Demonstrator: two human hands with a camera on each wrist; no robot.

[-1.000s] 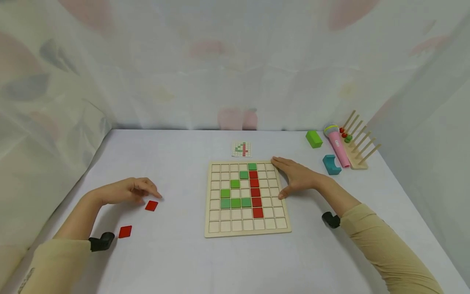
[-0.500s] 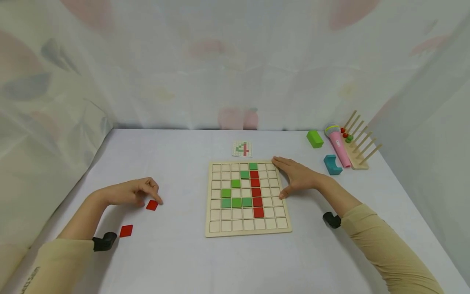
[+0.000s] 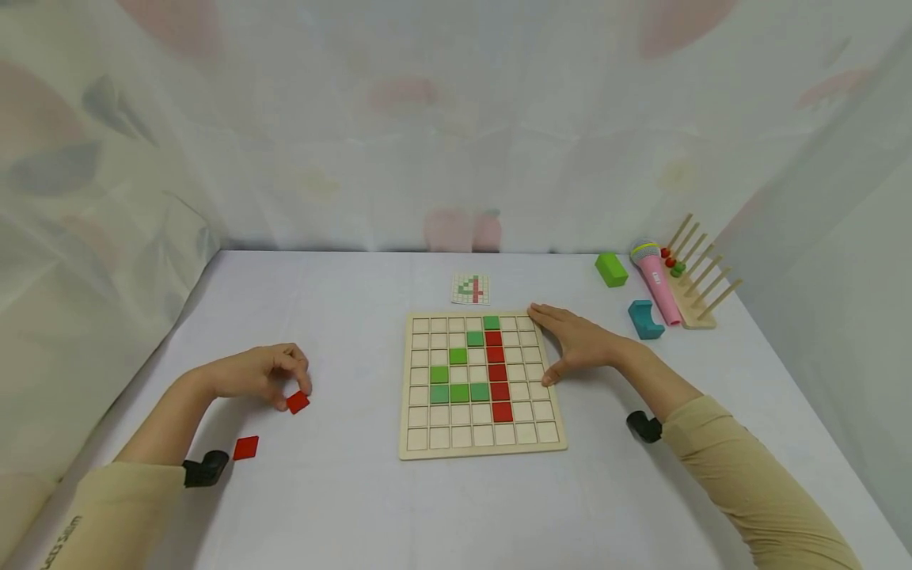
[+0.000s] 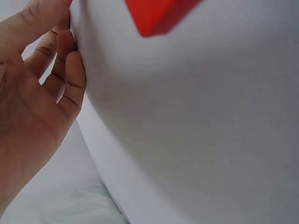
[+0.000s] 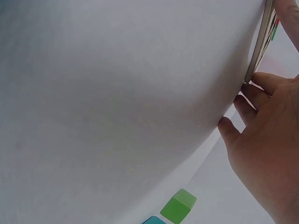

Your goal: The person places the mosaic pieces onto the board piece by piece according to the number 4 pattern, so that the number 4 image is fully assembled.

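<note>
On the left side of the table, my left hand pinches a square red tile between thumb and fingertip, and the tile tilts. A second red tile lies flat, closer to the wrist. The left wrist view has the left hand at its left edge, with part of a red tile at the top. My right hand spreads along the right edge of the wooden grid board, fingertips at its top corner and thumb on its side. Green tiles and a column of red tiles fill some squares.
Behind the board lies a small pattern card with a green and red 4. At the back right are a green block, a teal curved block, a pink toy microphone and a wooden peg rack with small red and green pieces.
My left fingers have come down onto the nearer-to-board red tile, closed on it and tipped it. The right hand and the board have stayed in place.
</note>
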